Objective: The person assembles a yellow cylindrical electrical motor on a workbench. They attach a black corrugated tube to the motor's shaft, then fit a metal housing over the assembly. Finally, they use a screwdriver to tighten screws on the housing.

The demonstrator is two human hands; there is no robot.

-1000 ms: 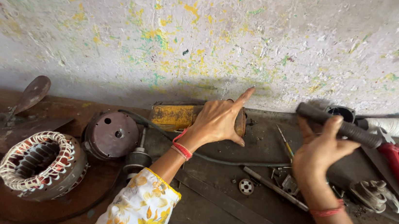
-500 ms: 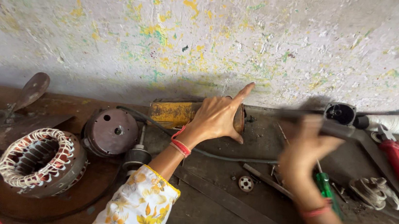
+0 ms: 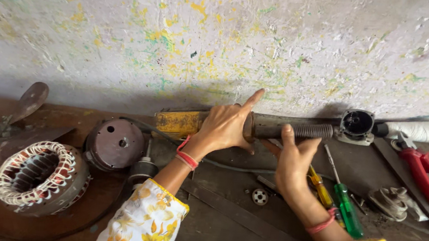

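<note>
Since the frame 0.5 s ago, the right hand [image 3: 294, 162] has come in toward the left hand and now grips the dark, ribbed metal handle [image 3: 297, 130] of a long tool lying along the foot of the wall; before, it was blurred in motion further right.

Nearest the camera, 2 floral yellow-and-white sleeves cover the forearms, with red bangles at both wrists. On the near left sits a round motor stator [image 3: 36, 174] wound with pale cord, resting on a rusty disc. Just behind it lies a domed brown metal end cover [image 3: 113, 144], with a small dark rotor piece [image 3: 142, 170] beside it.

By the right wrist lie a yellow-handled screwdriver [image 3: 319, 186] and a green-handled screwdriver [image 3: 346, 209], side by side. A small round bearing [image 3: 259, 196] lies between the arms. Red-handled pliers [image 3: 427, 175] lie to the far right.

Right-hand fingers are curled closed under and around the ribbed handle, thumb up against it. The left hand [image 3: 227, 127] presses on the tool where its yellow body [image 3: 180, 123] meets the handle, fingers bent over it, index finger pointing up at the wall.

Further right along the tool are a round black housing [image 3: 357, 123] and a white spool of thread [image 3: 419, 131].

Everything rests on a dark, greasy brown table [image 3: 224, 237]. Behind rises a rough whitish wall [image 3: 222, 37] flecked with yellow and green paint.
</note>
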